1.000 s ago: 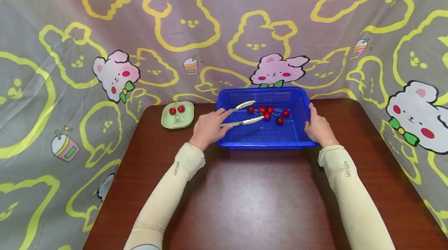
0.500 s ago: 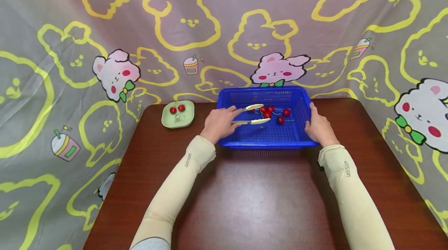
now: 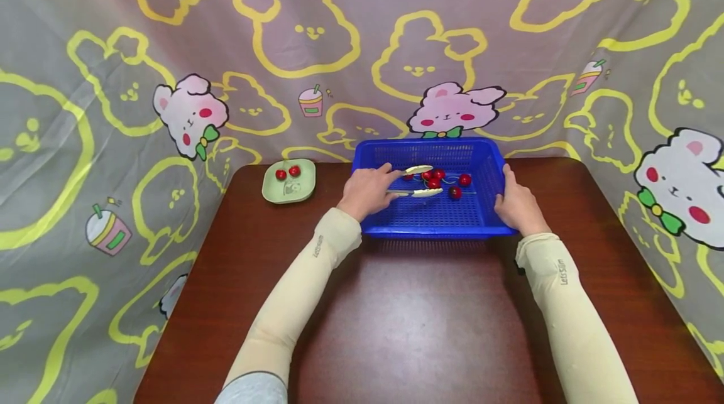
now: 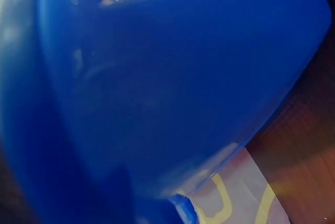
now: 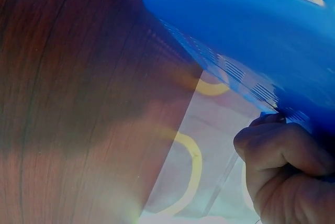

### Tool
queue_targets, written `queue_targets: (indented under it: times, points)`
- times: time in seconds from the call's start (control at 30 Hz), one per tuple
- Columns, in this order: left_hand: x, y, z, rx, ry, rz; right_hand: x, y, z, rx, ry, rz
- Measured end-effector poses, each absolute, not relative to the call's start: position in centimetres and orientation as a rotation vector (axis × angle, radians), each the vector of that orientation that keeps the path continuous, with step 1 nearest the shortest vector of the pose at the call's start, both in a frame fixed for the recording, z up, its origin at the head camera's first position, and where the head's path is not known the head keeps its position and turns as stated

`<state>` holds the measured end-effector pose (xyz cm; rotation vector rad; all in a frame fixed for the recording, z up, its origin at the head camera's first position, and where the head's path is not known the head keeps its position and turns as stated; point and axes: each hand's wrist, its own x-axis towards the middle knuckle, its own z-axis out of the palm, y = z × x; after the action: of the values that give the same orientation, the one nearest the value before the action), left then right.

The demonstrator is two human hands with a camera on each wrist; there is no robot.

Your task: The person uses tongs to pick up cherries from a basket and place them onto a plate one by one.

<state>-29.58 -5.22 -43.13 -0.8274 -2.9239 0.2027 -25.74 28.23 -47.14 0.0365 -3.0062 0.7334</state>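
Observation:
In the head view my left hand [image 3: 367,192] holds a pair of tongs [image 3: 427,193] with cream tips, its two arms spread apart over the blue basket [image 3: 430,232]. Several red cherries [image 3: 465,180] with green stems lie on the basket floor. A cluster of them sits right by the tong tips, with nothing visibly pinched between. My right hand [image 3: 520,204] grips the basket's right rim; its curled fingers [image 5: 282,148] show in the right wrist view. The left wrist view is filled by the basket's side wall [image 4: 172,88], and the left hand is hidden there.
A pale green plate [image 3: 289,193] bearing two cherries [image 3: 288,173] stands left of the basket on the brown table [image 3: 430,322]. A cartoon-printed curtain [image 3: 339,27] rises behind the table and along both sides.
My left hand has moved right with the tongs, bringing their tips over the basket closer to the clustered cherries. The right hand has stayed on the basket rim.

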Motion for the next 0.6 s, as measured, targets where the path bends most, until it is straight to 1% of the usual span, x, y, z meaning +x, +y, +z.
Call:
queue_targets:
  times: [0.3, 0.6]
  points:
    - [-30.11, -4.26, -43.21, -0.8, -2.971, 0.194, -25.84, 28.46, -47.41, 0.046, -2.994, 0.731]
    - [-30.17, -4.13, -43.3, -0.828, -2.963, 0.244, -25.8, 28.39, -47.28, 0.046, -2.996, 0.729]
